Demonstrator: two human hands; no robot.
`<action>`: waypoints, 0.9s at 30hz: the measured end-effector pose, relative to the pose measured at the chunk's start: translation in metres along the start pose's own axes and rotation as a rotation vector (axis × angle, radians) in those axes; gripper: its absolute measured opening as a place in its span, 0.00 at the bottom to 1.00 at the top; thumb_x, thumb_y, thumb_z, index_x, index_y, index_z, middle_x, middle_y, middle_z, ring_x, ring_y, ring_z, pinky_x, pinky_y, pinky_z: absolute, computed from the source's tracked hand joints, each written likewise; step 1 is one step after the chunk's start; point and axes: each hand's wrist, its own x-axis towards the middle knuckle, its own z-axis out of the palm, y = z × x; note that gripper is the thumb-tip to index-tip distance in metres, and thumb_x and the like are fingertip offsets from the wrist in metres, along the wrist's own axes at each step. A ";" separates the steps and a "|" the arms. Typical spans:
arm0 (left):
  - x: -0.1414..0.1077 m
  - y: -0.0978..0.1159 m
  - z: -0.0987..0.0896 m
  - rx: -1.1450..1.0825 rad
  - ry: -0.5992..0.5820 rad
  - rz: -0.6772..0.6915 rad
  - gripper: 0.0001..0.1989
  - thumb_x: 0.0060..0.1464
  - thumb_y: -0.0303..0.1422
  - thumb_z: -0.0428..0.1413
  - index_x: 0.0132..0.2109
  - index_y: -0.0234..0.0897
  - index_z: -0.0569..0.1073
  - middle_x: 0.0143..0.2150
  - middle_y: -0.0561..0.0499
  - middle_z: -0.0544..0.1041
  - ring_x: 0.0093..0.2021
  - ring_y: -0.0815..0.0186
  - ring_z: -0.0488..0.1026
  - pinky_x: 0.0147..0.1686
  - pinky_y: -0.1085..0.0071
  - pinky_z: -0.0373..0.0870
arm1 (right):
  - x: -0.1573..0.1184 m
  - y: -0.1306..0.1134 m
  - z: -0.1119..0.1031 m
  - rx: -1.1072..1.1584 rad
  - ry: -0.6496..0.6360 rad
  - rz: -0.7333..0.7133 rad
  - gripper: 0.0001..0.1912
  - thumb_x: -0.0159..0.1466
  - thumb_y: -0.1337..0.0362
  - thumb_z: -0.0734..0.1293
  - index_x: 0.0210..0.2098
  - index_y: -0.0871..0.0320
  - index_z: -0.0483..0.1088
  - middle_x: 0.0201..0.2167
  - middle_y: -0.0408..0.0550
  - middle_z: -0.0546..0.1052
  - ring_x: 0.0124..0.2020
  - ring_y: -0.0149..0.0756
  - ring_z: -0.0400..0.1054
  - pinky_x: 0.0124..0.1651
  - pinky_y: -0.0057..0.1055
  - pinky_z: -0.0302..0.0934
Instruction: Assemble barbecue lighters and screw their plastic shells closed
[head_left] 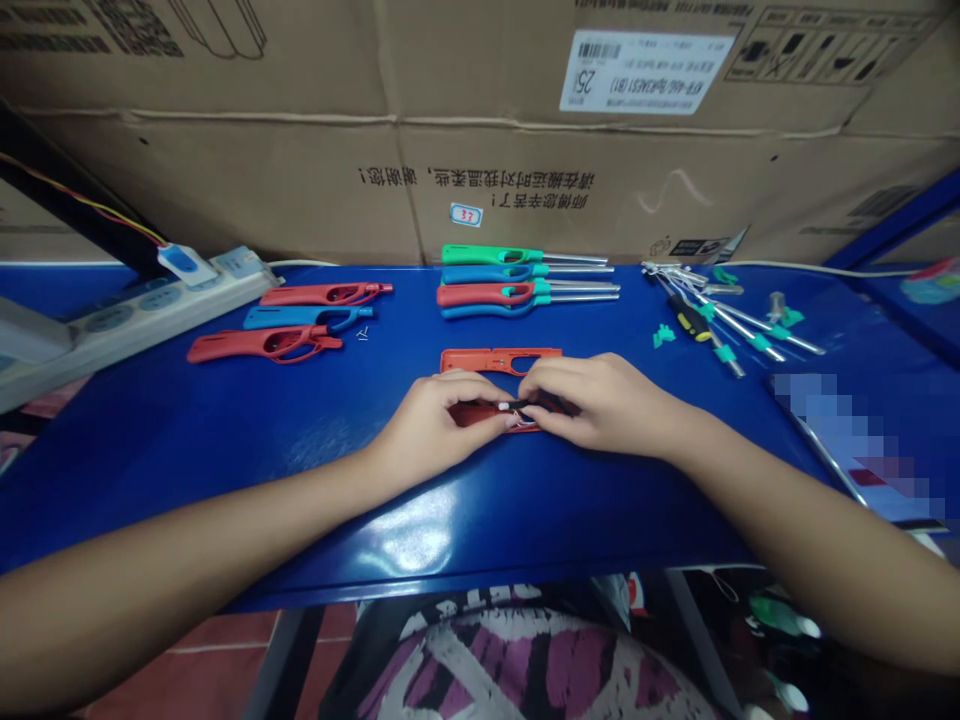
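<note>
My left hand (442,415) is closed around the left part of a red lighter shell half (474,413), low over the blue table. From the other side my right hand (600,400) pinches the same shell with thumb and fingers. A small white piece (504,406) and something dark show between the fingertips; the fingers hide most of the inside. Just beyond my hands lies an orange-red lighter shell half (480,360), its hollow side up and its trigger opening toward the right.
Assembled lighters (491,295) with metal tubes lie at the back middle. Red and blue lighter handles (262,344) sit left, beside small screws (363,334) and a power strip (142,310). A yellow-black screwdriver (688,317) and metal tubes (739,322) lie right. A cardboard box (300,190) stands behind.
</note>
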 end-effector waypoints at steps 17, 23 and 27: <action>-0.005 -0.004 -0.012 0.279 -0.098 0.147 0.16 0.60 0.33 0.62 0.54 0.37 0.76 0.51 0.46 0.82 0.51 0.60 0.79 0.52 0.65 0.75 | -0.001 0.005 0.003 0.052 0.017 -0.006 0.05 0.68 0.67 0.66 0.41 0.58 0.76 0.39 0.47 0.81 0.37 0.32 0.75 0.37 0.27 0.61; -0.005 -0.003 -0.013 0.305 -0.114 0.200 0.14 0.61 0.33 0.62 0.54 0.35 0.76 0.49 0.45 0.82 0.49 0.60 0.79 0.51 0.65 0.75 | -0.001 0.002 0.003 -0.098 -0.024 -0.031 0.07 0.70 0.66 0.63 0.40 0.58 0.74 0.37 0.46 0.80 0.34 0.32 0.72 0.32 0.27 0.53; -0.004 -0.002 -0.013 0.282 -0.146 0.230 0.10 0.63 0.32 0.60 0.50 0.36 0.78 0.46 0.46 0.81 0.46 0.62 0.79 0.49 0.67 0.76 | -0.001 0.000 0.003 -0.280 -0.046 -0.112 0.12 0.73 0.64 0.60 0.37 0.59 0.73 0.33 0.47 0.78 0.30 0.31 0.67 0.30 0.30 0.49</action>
